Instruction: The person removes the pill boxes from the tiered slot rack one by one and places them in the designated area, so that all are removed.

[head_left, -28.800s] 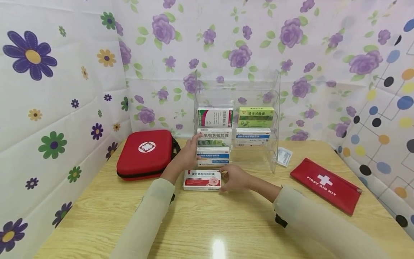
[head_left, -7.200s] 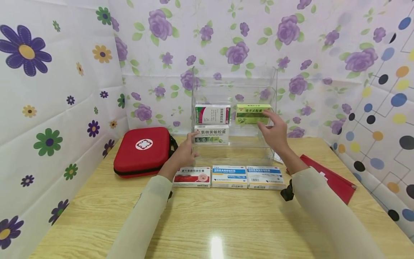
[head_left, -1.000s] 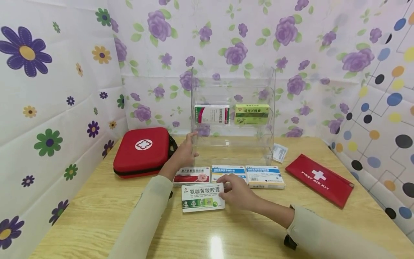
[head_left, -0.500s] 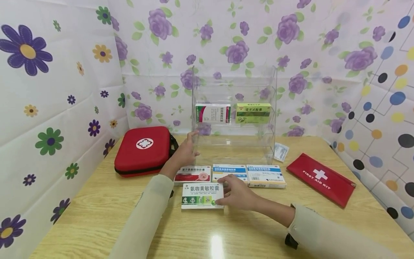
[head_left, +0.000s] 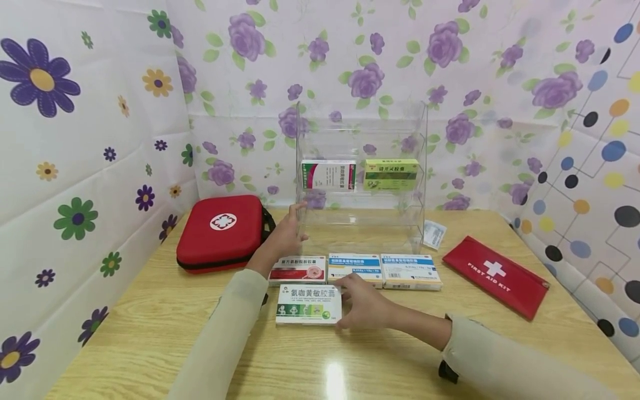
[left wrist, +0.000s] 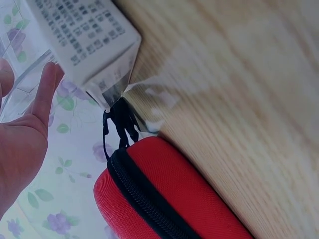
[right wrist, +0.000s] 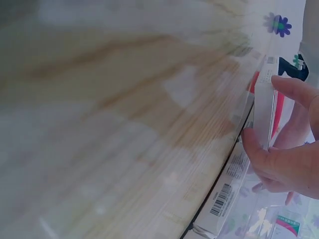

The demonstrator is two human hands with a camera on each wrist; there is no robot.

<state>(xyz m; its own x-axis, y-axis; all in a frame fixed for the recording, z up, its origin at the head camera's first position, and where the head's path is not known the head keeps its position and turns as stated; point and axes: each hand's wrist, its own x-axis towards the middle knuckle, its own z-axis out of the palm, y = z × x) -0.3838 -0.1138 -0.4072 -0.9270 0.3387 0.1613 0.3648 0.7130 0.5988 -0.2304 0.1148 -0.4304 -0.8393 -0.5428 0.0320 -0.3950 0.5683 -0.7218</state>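
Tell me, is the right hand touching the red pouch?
Apart: the head view shows bare table between the right hand and the red pouch.

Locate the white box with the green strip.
In the head view, the white box is slightly left of centre, at the right hand, just in front of the red-and-white box.
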